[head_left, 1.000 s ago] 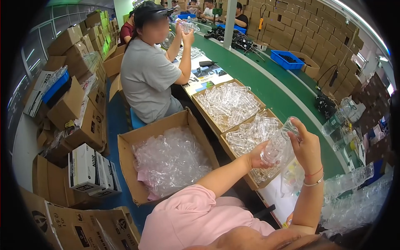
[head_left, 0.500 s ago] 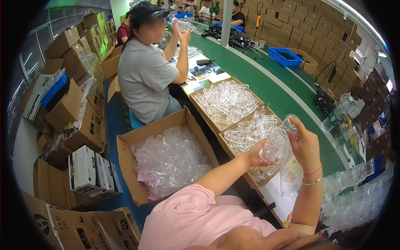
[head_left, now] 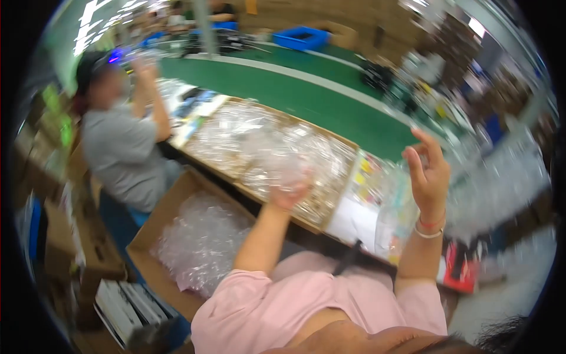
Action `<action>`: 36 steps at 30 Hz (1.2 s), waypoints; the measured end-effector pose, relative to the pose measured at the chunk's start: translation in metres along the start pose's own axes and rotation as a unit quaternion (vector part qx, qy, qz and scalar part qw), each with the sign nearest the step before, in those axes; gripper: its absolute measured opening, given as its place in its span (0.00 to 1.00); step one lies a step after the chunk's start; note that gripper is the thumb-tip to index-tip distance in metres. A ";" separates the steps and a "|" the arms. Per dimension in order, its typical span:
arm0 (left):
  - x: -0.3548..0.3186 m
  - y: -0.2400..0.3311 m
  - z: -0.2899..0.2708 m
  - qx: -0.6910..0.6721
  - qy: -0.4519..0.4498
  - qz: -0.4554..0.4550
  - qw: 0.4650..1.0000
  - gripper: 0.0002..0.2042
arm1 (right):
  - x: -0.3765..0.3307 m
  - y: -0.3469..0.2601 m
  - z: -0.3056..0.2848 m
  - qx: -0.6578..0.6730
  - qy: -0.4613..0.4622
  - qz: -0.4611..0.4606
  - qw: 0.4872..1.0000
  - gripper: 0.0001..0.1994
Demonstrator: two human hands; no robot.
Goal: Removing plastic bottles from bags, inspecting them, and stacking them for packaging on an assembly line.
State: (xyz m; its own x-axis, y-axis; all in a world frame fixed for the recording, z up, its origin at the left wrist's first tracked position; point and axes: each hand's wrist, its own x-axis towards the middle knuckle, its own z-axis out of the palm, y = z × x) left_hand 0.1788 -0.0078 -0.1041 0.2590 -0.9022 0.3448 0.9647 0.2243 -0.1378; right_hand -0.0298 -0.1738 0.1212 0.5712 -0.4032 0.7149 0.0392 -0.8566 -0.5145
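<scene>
My left hand (head_left: 289, 192) is over the nearer cardboard tray of clear plastic parts. Its fingers close round a clear plastic cylinder (head_left: 282, 164), blurred by motion and hard to tell from the parts behind it. My right hand (head_left: 430, 171) is raised over the right part of the bench, fingers curved and apart, with nothing in it. Loose clear plastic parts (head_left: 236, 133) fill the two shallow trays (head_left: 348, 140), which stand side by side on the bench. Near my right forearm lie clear bags (head_left: 392, 206) and a white sheet (head_left: 355, 221).
A deep cardboard box (head_left: 147, 259) of clear plastic bags (head_left: 203, 245) stands left of my left arm. Beyond the trays runs a green conveyor (head_left: 330, 100). Stacked clear cylinders (head_left: 501, 183) lie at the right. A person in grey (head_left: 121, 141) sits at the left, hands raised.
My view has swung right. My right hand has come off the clear cylinder and stands apart from it. My left hand has moved left over the trays with the cylinder.
</scene>
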 end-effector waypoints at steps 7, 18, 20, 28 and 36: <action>-0.078 -0.026 0.049 0.115 -0.035 0.031 0.992 0.28 | -0.070 0.036 -0.024 -0.148 -0.032 0.056 0.987 0.26; -0.127 -0.077 -0.037 -0.009 -0.001 -0.250 0.968 0.35 | -0.086 0.119 0.047 -0.077 -0.056 0.027 0.995 0.31; -0.121 -0.092 0.001 0.032 -0.007 -0.225 0.974 0.35 | -0.079 0.123 0.050 -0.073 -0.051 -0.012 0.996 0.27; -0.127 -0.102 -0.030 -0.005 0.063 -0.271 0.960 0.37 | -0.015 0.069 0.070 -0.097 -0.015 -0.014 0.995 0.23; -0.129 -0.101 -0.029 -0.045 0.105 -0.265 0.958 0.32 | 0.017 0.056 0.110 -0.138 -0.016 -0.029 0.990 0.22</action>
State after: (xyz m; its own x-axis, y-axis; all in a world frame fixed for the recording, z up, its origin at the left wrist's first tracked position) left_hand 0.0462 0.0748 -0.1614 -0.2892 -0.9370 0.1961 0.9480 -0.3088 -0.0771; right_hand 0.0725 -0.1927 0.0525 0.6008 -0.3444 0.7214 -0.1507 -0.9351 -0.3209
